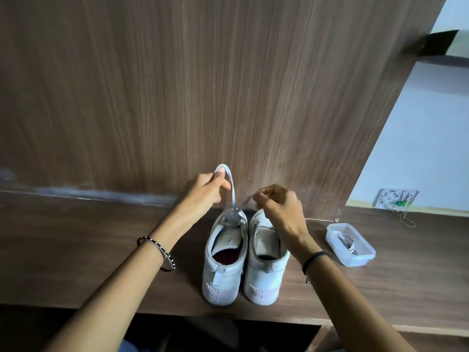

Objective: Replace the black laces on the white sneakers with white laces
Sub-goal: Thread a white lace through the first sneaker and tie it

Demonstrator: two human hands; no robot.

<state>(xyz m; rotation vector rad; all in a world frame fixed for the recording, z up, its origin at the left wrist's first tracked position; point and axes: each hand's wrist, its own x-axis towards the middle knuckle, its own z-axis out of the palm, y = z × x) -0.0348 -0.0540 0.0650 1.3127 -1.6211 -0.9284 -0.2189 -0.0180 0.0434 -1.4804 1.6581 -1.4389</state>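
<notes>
— Looping the white lace point(231, 184) round our left hand point(206, 190), we gripped it rising straight above the left sneaker point(224, 255).
— And our right hand point(278, 208) pinched the other end, lower, nearer that sneaker.

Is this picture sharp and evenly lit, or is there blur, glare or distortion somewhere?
Head view: dim, the wall at right brightest; soft glare on the wood panel above the sneakers; the white lace at the right hand is motion-blurred; the wide lens slants the panel's edges.
</notes>
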